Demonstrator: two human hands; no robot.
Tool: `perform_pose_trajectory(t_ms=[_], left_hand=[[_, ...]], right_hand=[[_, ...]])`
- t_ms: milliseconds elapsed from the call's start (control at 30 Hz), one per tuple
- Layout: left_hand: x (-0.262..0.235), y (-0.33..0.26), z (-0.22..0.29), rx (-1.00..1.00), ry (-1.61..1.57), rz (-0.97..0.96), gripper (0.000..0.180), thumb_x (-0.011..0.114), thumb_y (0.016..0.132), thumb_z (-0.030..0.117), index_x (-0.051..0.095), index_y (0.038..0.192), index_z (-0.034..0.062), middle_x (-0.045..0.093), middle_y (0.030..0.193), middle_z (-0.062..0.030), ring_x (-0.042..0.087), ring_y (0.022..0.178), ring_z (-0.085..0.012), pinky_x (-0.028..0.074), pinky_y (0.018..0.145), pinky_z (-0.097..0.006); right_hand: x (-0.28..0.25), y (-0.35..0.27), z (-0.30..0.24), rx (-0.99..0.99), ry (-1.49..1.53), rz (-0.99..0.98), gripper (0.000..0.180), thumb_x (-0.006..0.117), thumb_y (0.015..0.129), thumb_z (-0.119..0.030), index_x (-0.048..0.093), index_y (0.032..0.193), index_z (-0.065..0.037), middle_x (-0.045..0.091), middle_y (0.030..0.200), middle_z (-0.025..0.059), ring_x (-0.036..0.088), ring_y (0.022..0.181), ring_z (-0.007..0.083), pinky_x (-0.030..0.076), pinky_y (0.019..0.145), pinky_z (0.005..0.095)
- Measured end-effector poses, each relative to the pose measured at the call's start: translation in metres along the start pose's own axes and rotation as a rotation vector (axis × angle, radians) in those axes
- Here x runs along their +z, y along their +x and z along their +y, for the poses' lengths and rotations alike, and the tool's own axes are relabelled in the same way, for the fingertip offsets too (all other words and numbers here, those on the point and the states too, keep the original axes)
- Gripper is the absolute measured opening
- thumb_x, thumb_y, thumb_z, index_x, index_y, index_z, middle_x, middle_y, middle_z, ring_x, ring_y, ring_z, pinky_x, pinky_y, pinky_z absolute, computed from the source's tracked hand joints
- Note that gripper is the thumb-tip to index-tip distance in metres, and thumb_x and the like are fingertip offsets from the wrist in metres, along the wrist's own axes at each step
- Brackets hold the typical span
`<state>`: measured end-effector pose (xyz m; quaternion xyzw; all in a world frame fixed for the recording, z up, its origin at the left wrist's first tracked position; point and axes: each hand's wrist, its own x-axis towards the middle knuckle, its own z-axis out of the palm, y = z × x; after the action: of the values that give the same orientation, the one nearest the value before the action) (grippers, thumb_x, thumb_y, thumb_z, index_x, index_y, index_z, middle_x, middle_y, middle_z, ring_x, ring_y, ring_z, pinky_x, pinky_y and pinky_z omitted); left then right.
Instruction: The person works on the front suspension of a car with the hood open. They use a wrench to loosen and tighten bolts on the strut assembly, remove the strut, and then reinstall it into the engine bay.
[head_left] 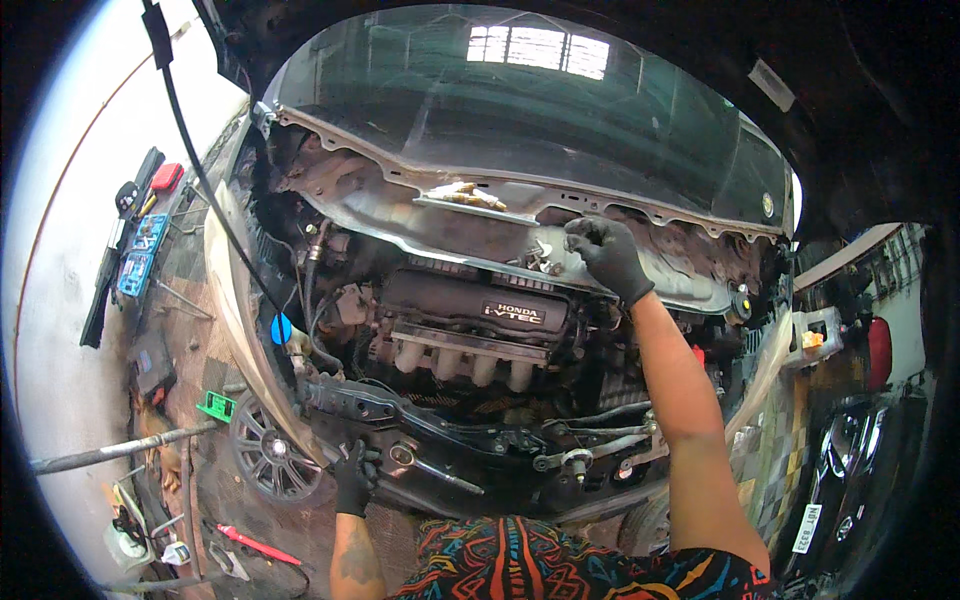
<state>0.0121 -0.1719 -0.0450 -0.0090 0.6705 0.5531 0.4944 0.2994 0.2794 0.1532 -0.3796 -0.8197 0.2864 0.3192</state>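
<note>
My right hand point(612, 262), in a black glove, is over the metal cowl below the windshield point(420, 100). Its fingers are pinched together, and whatever they hold is hidden. Just left of it, several small bolts or clips point(540, 258) lie on the cowl point(465, 228). Below the cowl sits the engine with its dark cover point(440, 300). Low on the left, my gloved left hand point(356, 480) rests at the car's front edge, fingers curled. Dark glove against dark panel hides what they grip. Beside it a shiny ratchet-like tool point(445, 476) lies on the black front panel.
A pile of pale parts point(465, 195) lies farther back on the cowl. Dark cable point(195, 150) hangs across the left. Tools and a blue case point(142, 255) are on the left floor, near a wheel point(272, 450) and a metal bar point(130, 450). Another dark car point(850, 460) stands right.
</note>
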Motion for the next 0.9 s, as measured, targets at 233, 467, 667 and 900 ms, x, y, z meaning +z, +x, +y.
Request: perform_pose_trajectory(t_ms=[233,467,667,900], left_hand=[[0.007,0.002,0.005,-0.056,-0.077,0.049,0.039,0.059,0.091,0.040,0.063,0.071,0.0073,0.045,0.044,0.0000,0.035,0.033,-0.0098,0.024,0.034,-0.024],[0.004,-0.002,0.009,-0.061,0.024,0.000,0.043,0.058,0.090,0.045,0.063,0.071,0.0068,0.043,0.043,0.0002,0.034,0.033,-0.0096,0.024,0.034,-0.025],[-0.008,0.007,-0.001,-0.075,-0.072,-0.019,0.039,0.059,0.090,0.041,0.062,0.073,0.0061,0.052,0.051,-0.0023,0.039,0.034,-0.0102,0.028,0.033,-0.024],[0.006,0.003,-0.002,0.111,-0.095,0.035,0.036,0.061,0.090,0.039,0.061,0.072,0.0083,0.054,0.054,-0.0018,0.041,0.036,-0.0098,0.030,0.033,-0.024]], right_hand=[[-0.012,-0.009,0.023,0.049,-0.210,-0.102,0.022,0.069,0.077,-0.019,0.070,0.094,-0.005,0.069,0.093,0.0132,0.066,0.082,0.0290,0.051,0.076,0.0354],[-0.010,-0.007,-0.007,-0.135,-0.492,0.054,0.021,0.067,0.078,-0.020,0.068,0.095,-0.008,0.065,0.093,0.0128,0.061,0.090,0.0308,0.048,0.080,0.0394],[0.016,-0.007,-0.047,-0.238,-0.433,-0.024,0.015,0.064,0.081,-0.021,0.066,0.088,-0.008,0.064,0.084,0.0130,0.062,0.080,0.0334,0.049,0.069,0.0430],[0.057,0.002,-0.052,-0.141,-0.738,-0.163,0.020,0.059,0.080,-0.028,0.066,0.077,-0.010,0.064,0.079,0.0129,0.064,0.076,0.0329,0.050,0.066,0.0454]])
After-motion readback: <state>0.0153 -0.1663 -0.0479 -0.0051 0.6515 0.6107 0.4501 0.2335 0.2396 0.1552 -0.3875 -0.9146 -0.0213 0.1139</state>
